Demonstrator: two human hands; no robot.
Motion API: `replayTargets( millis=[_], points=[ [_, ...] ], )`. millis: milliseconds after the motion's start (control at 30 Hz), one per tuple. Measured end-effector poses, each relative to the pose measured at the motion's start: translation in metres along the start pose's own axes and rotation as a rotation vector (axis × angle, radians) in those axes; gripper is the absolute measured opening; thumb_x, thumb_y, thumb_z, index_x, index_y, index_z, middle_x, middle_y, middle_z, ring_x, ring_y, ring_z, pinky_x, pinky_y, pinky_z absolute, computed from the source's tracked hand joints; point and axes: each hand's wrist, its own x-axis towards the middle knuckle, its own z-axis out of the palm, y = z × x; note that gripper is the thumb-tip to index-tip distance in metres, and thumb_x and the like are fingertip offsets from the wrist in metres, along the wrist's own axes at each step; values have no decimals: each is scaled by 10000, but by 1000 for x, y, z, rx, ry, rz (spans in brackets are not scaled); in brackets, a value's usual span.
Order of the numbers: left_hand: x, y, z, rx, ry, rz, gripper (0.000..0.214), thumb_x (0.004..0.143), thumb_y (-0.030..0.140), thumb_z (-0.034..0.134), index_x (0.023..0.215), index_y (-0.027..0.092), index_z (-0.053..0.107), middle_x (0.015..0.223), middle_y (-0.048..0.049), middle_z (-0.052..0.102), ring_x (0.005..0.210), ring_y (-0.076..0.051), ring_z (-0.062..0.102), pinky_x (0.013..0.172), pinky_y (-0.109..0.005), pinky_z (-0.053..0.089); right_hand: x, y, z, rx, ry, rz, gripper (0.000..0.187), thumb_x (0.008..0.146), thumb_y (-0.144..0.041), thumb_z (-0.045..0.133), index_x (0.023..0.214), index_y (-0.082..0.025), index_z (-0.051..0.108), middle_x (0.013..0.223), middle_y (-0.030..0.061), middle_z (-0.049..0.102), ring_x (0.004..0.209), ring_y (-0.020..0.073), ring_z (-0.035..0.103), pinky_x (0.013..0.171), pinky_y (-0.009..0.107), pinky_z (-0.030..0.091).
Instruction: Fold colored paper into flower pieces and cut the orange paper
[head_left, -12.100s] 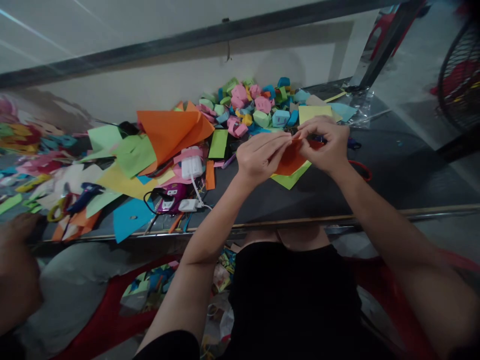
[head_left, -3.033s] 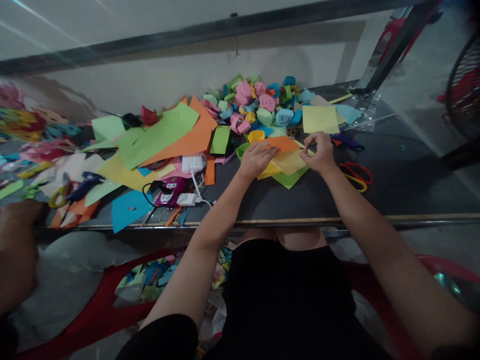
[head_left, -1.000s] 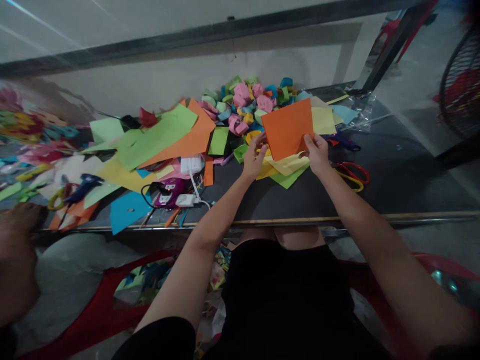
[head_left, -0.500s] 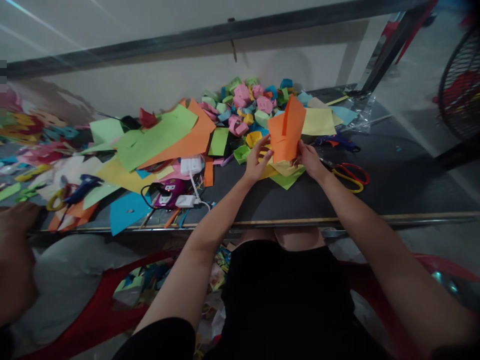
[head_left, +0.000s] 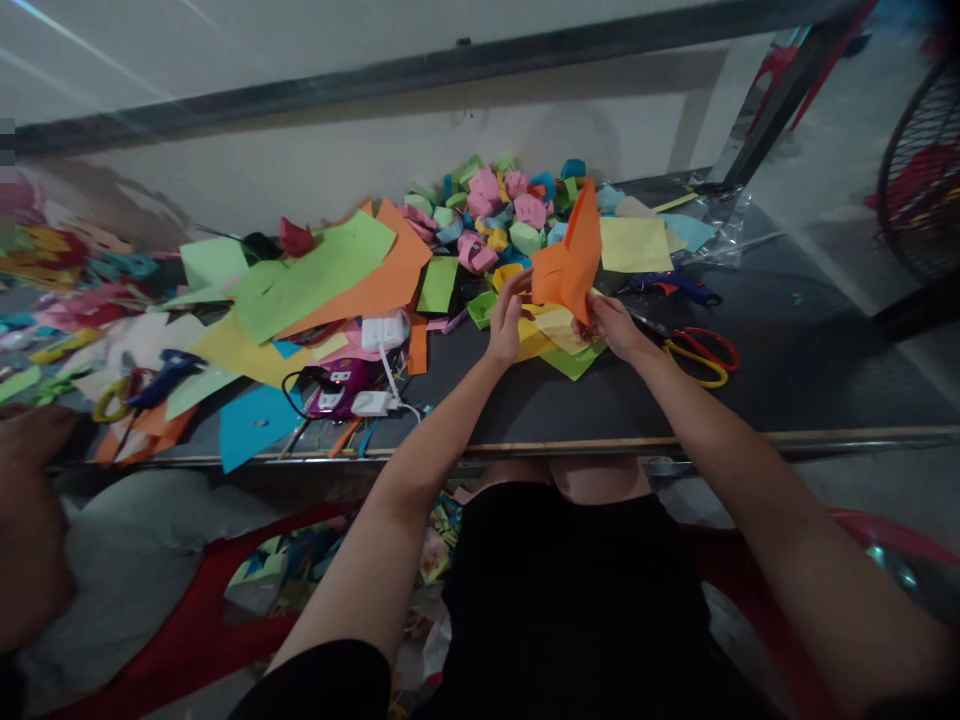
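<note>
A folded orange sheet of paper (head_left: 571, 262) stands tilted above the table, its upper part creased to a point. My right hand (head_left: 611, 322) pinches its lower right corner between thumb and fingers. At the sheet's left edge is my left hand (head_left: 507, 325), fingers curved and thumb apart; whether the fingertips touch the paper is hard to tell. Beneath the hands lie yellow and green paper pieces (head_left: 574, 360). Scissors with red and yellow handles (head_left: 701, 355) rest right of my right hand, and a blue glue gun (head_left: 679, 286) lies behind them.
Folded coloured paper shapes (head_left: 484, 195) are heaped behind the hands. Leftward are green sheets (head_left: 315, 270), a purple power strip (head_left: 341, 388) with white plugs, and another glue gun (head_left: 166, 375). A co-worker's arm (head_left: 34, 520) is at far left; a fan (head_left: 926, 170) stands right.
The orange paper has turned and tilted, now showing more edge-on. My left hand's fingers have loosened from its left side, while my right hand keeps its lower corner.
</note>
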Motion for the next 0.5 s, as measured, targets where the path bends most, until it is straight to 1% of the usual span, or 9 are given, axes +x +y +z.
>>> replayTargets(
  millis=[67,167,233,300,367,400,433,500],
  points=[
    [2,-3,-1,-14,0,-45,644,933,763,453,1327,284,624,1250,-105,698,940,-203,710,610,-270,548,-1,0,0,-12,10,-11,597,826,-791,628,736,-202,594,617,25,632,475,127,557,408,252,396],
    [3,-8,-1,-16,-58,-69,583,873,745,577,1228,293,677,1221,-88,715,953,-213,717,610,-279,546,-1,0,2,-20,22,-12,605,809,-807,633,746,-208,575,599,9,612,463,121,541,409,250,387],
    [2,-11,0,-1,-81,-93,558,877,747,570,1119,266,719,1136,-93,738,877,-206,722,613,-298,548,-1,-2,4,9,47,-21,591,837,-801,604,744,-220,539,577,-17,569,454,114,525,412,243,382],
    [1,-13,0,41,-78,-118,587,912,759,495,982,231,741,1003,-98,749,800,-197,714,630,-322,554,-1,-4,4,59,73,-34,572,876,-780,570,736,-230,498,551,-42,509,448,110,511,417,239,379],
    [1,-13,-1,119,-63,-125,631,936,764,438,859,209,728,891,-98,738,793,-204,705,684,-353,570,0,-6,4,95,79,-29,556,896,-758,562,728,-235,478,524,-57,455,436,110,493,420,242,378],
    [1,-13,-2,172,-52,-114,624,927,766,460,837,205,718,875,-96,732,818,-212,703,727,-371,577,0,-6,3,100,77,-19,551,898,-749,569,722,-235,479,507,-63,433,424,109,478,419,246,376],
    [1,-12,-3,236,-43,-87,598,900,767,520,850,203,714,897,-97,731,867,-224,703,786,-391,581,0,-6,3,95,72,-4,548,897,-743,577,715,-234,483,490,-67,412,409,109,461,415,250,372],
    [2,-9,-5,381,-33,14,580,793,758,684,976,208,714,1064,-113,728,1047,-265,683,942,-437,555,-1,-3,3,68,47,33,550,890,-736,589,694,-230,495,459,-70,387,382,109,429,401,257,354]
  ],
)
